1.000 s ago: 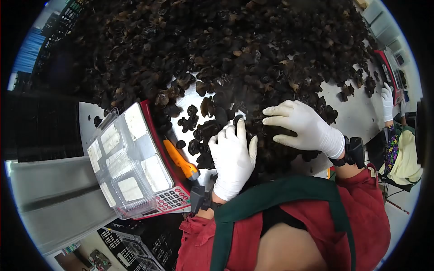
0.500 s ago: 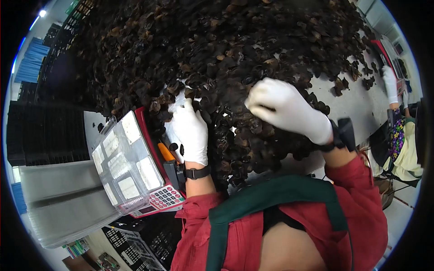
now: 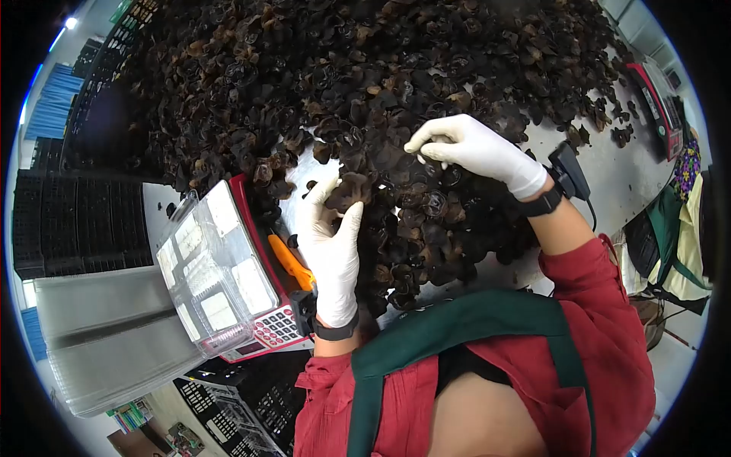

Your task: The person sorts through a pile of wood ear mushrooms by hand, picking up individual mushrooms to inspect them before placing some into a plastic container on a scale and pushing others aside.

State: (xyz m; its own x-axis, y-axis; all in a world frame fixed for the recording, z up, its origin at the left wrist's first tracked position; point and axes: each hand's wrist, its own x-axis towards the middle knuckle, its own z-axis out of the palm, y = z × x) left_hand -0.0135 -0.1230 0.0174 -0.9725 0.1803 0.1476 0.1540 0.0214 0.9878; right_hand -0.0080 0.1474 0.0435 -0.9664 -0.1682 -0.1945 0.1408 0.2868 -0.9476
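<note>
In the head view a deep heap of dark brown wood ear mushrooms (image 3: 426,91) spreads over the table. My left hand (image 3: 329,247), in a white glove, is at the heap's near left part, with a single brown wood ear mushroom (image 3: 352,190) between its thumb and fingers. To the right, my gloved right hand (image 3: 474,148) hovers over the pile, fingertips pinched together. Whatever may be in that pinch blends with the dark pieces below. An orange-handled tool (image 3: 289,260) lies beside my left wrist.
A red scale (image 3: 278,327) with a stack of clear plastic containers (image 3: 217,263) on it stands left of my left hand. More clear trays (image 3: 114,327) and black crates (image 3: 84,221) are farther left. Another red scale (image 3: 659,110) is at the far right.
My left hand has turned and its thumb has come away to the side, with a mushroom piece now visible in it. My right hand has shifted slightly up. A co-worker's gloved hands have left the right edge.
</note>
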